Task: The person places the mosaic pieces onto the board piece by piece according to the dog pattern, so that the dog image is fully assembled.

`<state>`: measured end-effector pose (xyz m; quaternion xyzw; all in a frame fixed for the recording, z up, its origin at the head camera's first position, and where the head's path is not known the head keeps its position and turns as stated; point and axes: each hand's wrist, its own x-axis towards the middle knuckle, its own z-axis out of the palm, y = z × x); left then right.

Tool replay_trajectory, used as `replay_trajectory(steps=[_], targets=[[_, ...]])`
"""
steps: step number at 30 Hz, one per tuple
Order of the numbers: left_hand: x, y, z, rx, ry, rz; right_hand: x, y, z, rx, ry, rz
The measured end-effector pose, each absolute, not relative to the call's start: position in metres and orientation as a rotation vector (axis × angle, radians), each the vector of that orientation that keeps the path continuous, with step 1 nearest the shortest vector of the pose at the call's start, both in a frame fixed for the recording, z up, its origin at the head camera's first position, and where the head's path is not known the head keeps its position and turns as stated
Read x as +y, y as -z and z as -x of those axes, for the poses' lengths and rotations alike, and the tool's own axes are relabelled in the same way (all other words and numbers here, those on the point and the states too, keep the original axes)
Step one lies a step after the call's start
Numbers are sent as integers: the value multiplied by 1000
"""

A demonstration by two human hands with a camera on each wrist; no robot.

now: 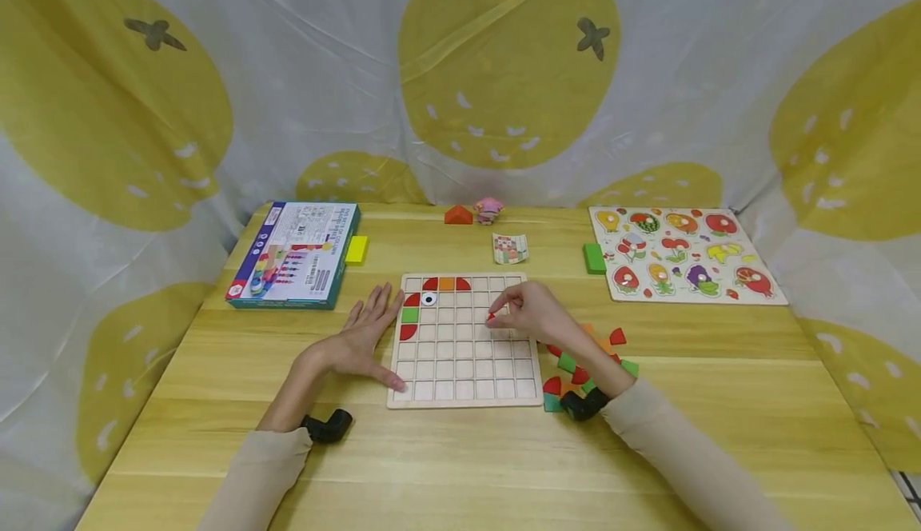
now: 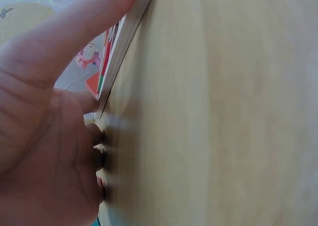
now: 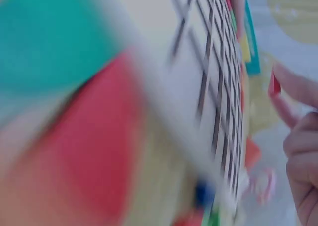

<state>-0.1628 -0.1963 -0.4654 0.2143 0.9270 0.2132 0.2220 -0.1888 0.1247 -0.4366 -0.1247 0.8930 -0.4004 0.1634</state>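
Note:
A wooden grid board (image 1: pixel 464 391) lies on the table. At its upper left sit red quarter-round tiles (image 1: pixel 408 332), an orange tile (image 1: pixel 447 284), a green tile (image 1: pixel 409 315) and a white tile with a black dot (image 1: pixel 428 299). My left hand (image 1: pixel 356 343) rests with spread fingers along the board's left edge, thumb on its lower left corner. Over the board's right half, my right hand (image 1: pixel 528 313) pinches a small red tile (image 3: pixel 274 84) between thumb and index finger. Part of the loose tile pile is hidden under the right forearm.
Loose tiles (image 1: pixel 567 363) lie right of the board. A pattern card (image 1: pixel 510 249), a red triangular block (image 1: pixel 458 215) and a pink figurine (image 1: pixel 488 209) stand behind it. A box (image 1: pixel 295 255) with a yellow block (image 1: pixel 356 250) lies left; a green block (image 1: pixel 594 259) and fruit puzzle (image 1: pixel 691 255) lie right.

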Motion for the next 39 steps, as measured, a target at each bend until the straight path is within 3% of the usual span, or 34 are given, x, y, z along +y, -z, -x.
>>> replay_trajectory(steps=[9,39], targets=[[-197,464,161,2566,-579,-588,53,443,225,2580,1126,275],[-197,465,161,2585,-563,-615,55,455,240,2505,1197,379]])
